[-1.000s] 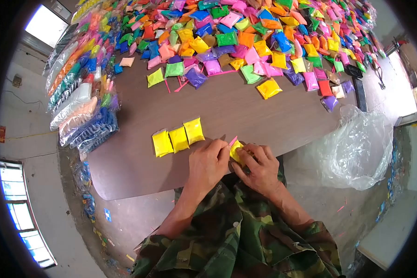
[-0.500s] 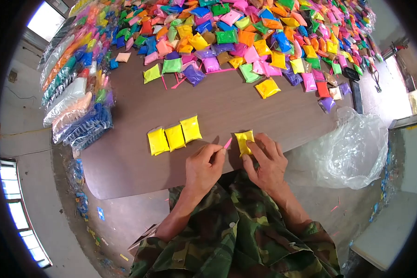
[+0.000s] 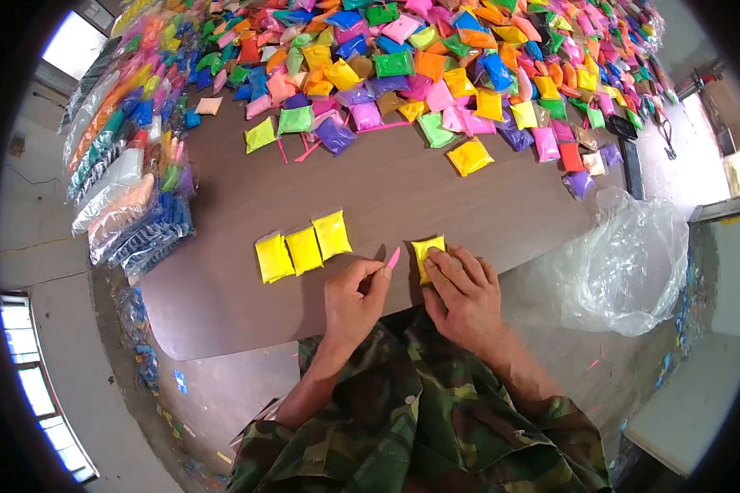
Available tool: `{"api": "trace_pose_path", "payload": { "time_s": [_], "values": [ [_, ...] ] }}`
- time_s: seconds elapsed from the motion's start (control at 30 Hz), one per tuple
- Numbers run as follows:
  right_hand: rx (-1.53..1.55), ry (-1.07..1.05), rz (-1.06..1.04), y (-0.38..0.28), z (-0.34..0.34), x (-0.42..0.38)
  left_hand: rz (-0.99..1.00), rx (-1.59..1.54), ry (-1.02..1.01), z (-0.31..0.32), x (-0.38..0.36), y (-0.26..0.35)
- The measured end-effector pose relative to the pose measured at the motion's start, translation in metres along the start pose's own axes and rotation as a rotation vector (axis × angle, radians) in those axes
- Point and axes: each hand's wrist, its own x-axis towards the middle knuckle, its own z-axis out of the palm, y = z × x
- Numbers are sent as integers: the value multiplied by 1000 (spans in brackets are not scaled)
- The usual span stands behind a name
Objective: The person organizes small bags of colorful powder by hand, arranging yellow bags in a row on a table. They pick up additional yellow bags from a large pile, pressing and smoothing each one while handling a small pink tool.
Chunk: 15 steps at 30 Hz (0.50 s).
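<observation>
A small pink tool with a pointed tip sticks out between the thumb and fingers of my left hand, which is closed on it above the table's near edge. Fingertips of my right hand press on a yellow packet lying on the table; the fingers lie over its right part. Left of my hands, three yellow packets lie side by side in a slanting row.
Many coloured packets are heaped at the back of the brown table. Long plastic bags of packets are stacked at the left. A clear plastic bag hangs by the right edge. One yellow packet lies before the heap.
The view has shifted slightly. The fingers of my right hand now lie flatter over the yellow packet. My left hand still holds the pink tool, a little lower and to the left.
</observation>
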Motion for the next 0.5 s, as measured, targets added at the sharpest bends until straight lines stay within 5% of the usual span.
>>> {"api": "trace_pose_path", "payload": {
  "time_s": [0.5],
  "values": [
    [134,-46,-50,16,-14,0,48,-10,36,5,-5,-6]
  ]
}}
